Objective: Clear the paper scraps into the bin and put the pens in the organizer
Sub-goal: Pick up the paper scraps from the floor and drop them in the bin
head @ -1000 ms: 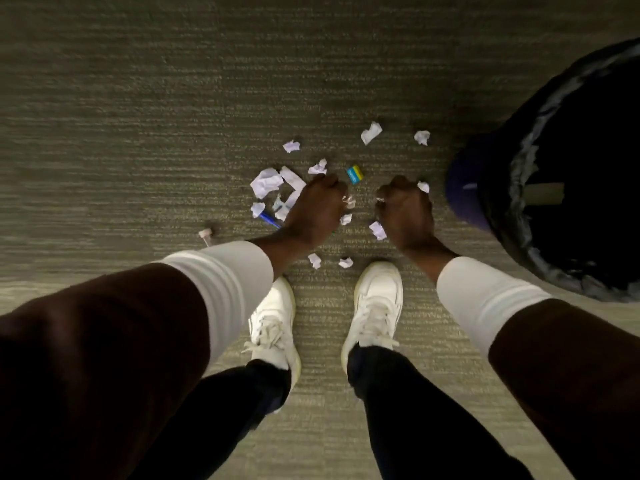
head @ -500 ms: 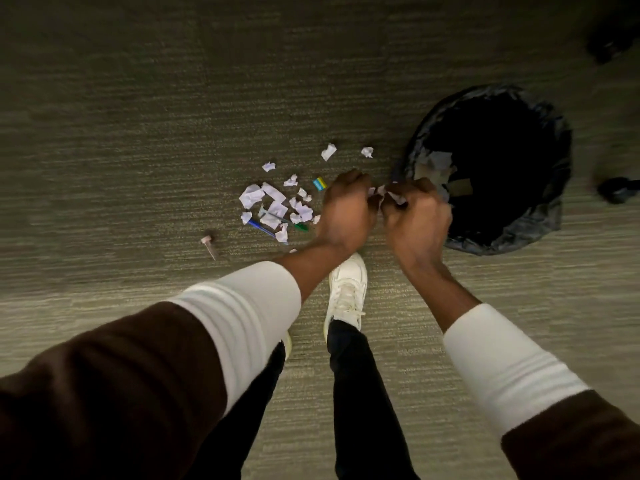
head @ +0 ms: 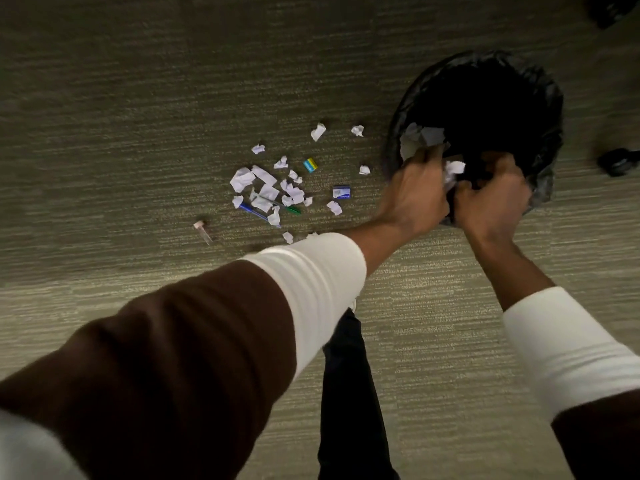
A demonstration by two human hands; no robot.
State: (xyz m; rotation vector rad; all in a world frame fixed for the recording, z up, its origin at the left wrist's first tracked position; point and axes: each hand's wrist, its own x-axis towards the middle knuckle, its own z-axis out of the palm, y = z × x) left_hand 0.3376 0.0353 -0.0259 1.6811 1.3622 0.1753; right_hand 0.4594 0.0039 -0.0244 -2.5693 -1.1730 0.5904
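A round bin (head: 540,109) lined with a black bag stands on the carpet at the upper right. Both hands are over its near rim. My left hand (head: 415,195) and my right hand (head: 491,199) are cupped together with white paper scraps (head: 453,168) between the fingers. More white paper (head: 420,138) lies inside the bin behind my left hand. A heap of torn paper scraps (head: 266,190) lies on the carpet to the left, on top of a blue pen (head: 251,211) and a green pen (head: 294,210).
A small pink-capped object (head: 202,230) lies left of the heap. A yellow and blue item (head: 310,164) and a blue and white item (head: 341,192) lie among the scraps. Dark objects (head: 618,162) sit right of the bin. My dark trouser leg (head: 349,393) is below.
Both hands rose from the floor with gathered scraps and moved right, from beside the heap to over the bin's rim. The view shifted so the whole bin shows.
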